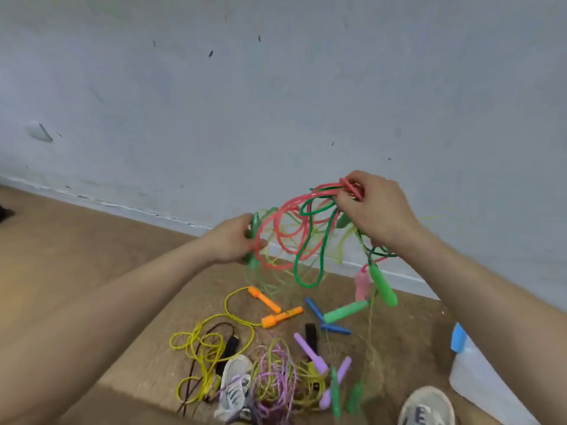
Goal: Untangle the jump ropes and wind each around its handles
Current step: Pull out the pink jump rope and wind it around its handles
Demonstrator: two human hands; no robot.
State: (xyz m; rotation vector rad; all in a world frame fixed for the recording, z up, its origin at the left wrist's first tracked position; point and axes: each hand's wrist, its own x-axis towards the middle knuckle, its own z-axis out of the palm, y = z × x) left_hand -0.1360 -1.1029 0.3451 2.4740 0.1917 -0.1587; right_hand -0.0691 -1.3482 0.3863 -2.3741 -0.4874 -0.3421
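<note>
Grip, left: our left hand (228, 239) is clamped round a green handle (254, 240), which we hold upright.
Grip, right: our right hand (374, 210) is pinched shut on a bunch of loops from the pink rope (276, 228) and the green rope (306, 271), and is raised above the left.
Tangle, place: it hangs in the air between our hands, over the floor (92, 256) near its wall edge. Two hanging handles (382, 285) dangle under the right wrist.
Floor stock: orange handles (264, 299) on a yellow rope (202, 342), blue handles (316, 308), purple handles (310, 352) and a purple rope (273, 375). All lie between the wall edge and our shoes (234, 384).
Step, as we judge it: parting green from pink.
Method: we would treat the held handle as the fixed end and follow its cord loop by loop. We would pass the handle through each crossing and not haul on it. Spreading the right-hand bunch gives slack, since pulling the hands apart would likely tighten a knot. The dangling handles could snag the thin strands, so we would let them hang free.
Hard to make out: we cannot tell which cord the held handle ends. The right fingertips are hidden behind the loops. A pinkish shape beside the hanging handles is blurred. Pale yellow-green strands smear with motion.
Cut off: a white box (469, 363) at the floor's right edge.
</note>
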